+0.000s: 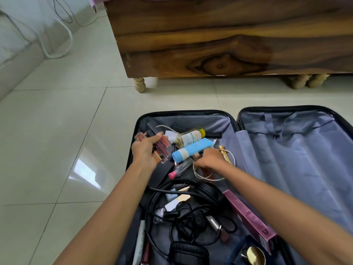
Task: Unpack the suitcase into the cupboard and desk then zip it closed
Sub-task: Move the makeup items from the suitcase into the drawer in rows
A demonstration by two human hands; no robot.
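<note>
A: Near edge?
B: Headphones [191, 222] and cables in the open suitcase [232, 119], maroon box [250, 217] alongside.
A: Hands?
B: Left hand [145, 152] clamped on a bundle of lipsticks [162, 148]. Right hand [208, 159] curled down among items beside the blue tube [191, 152] (what it holds, cannot tell).
A: Beyond?
B: Wooden chest [219, 44] on tiles.

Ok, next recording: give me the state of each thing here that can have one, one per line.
suitcase: open flat on the floor, unzipped
left half: still holds loose items
right half: lining flap lies over it
left hand: grips a bunch of lip glosses
right hand: reaching among the toiletries, grip unclear
blue tube: lying, capped
headphones: in the case, cable tangled
</note>
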